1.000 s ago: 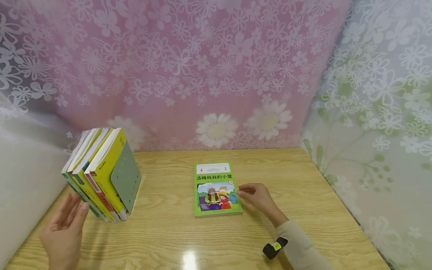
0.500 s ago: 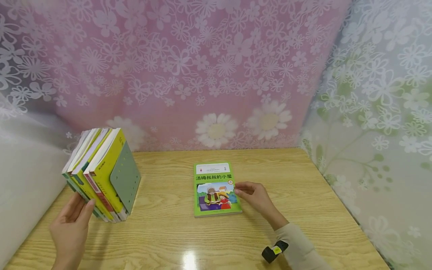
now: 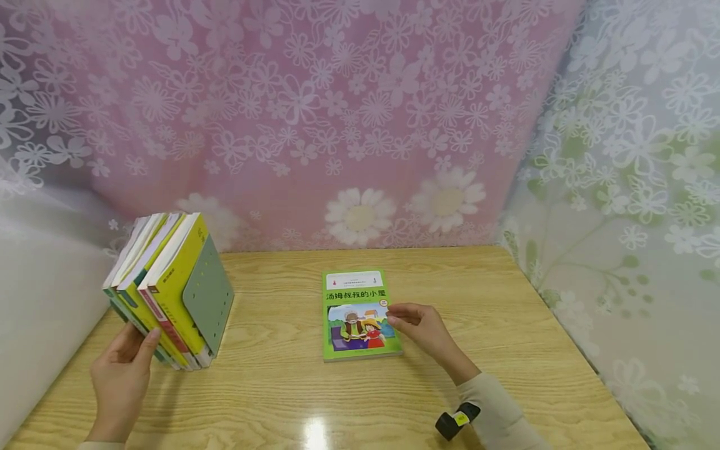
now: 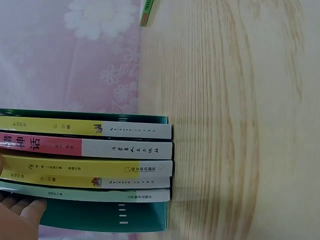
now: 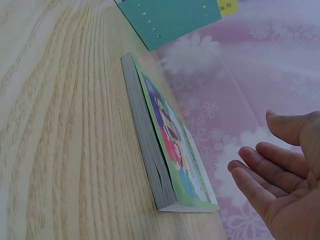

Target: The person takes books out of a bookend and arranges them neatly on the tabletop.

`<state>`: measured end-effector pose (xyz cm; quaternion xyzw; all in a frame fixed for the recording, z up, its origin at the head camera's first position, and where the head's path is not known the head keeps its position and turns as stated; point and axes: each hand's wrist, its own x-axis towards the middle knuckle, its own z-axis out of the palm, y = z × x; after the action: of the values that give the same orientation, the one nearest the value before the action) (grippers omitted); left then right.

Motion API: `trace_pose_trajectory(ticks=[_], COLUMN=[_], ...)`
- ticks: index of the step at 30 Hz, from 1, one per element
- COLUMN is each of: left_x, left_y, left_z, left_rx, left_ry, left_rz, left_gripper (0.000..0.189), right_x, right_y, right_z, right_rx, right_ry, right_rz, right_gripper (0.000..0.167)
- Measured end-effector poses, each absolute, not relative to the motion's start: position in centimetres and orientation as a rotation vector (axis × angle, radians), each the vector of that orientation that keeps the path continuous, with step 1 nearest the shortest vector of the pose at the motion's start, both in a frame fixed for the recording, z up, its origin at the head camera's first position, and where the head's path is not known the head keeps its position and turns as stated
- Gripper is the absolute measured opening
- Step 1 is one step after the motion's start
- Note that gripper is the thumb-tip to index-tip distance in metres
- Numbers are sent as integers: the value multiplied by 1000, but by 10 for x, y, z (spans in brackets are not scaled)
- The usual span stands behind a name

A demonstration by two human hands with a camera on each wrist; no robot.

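Upright books, several of them with yellow, pink and pale green spines, stand in a row with a yellow book at the right end, held in a green metal bookend. My left hand grips the row's left side, thumb across the spines. In the left wrist view, its fingers lie along the outer pale green book. A green-covered picture book lies flat on the table. My right hand hovers at its right edge, fingers loosely bent; in the right wrist view they are apart from it.
The wood-grain table meets a pink floral curtain at the back. Pale fabric hangs at the left, and a flowered fabric at the right. A black wrist strap sits on the right sleeve.
My left hand has moved right and forward to the books, its thumb now over the spines. My right hand has shifted slightly left towards the flat book. The books have stayed in place.
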<state>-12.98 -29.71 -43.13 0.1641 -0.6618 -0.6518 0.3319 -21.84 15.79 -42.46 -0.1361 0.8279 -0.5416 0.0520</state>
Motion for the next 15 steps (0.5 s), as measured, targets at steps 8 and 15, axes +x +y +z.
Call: trace_pose_trajectory(ticks=[8,15], left_x=[-132,-126], left_y=[-301,-301], left_z=[-430,-429], left_rx=[554,591], left_ry=[-1686,-1624], left_rz=[-1729,-1760], left_gripper=[48,45], right_x=[-229,-228], right_y=[162,162], right_z=[-444,-445], right_rx=[-442,-464], right_ry=[2501,2509], right_rz=[-1684,-1675], right_gripper=[40,40])
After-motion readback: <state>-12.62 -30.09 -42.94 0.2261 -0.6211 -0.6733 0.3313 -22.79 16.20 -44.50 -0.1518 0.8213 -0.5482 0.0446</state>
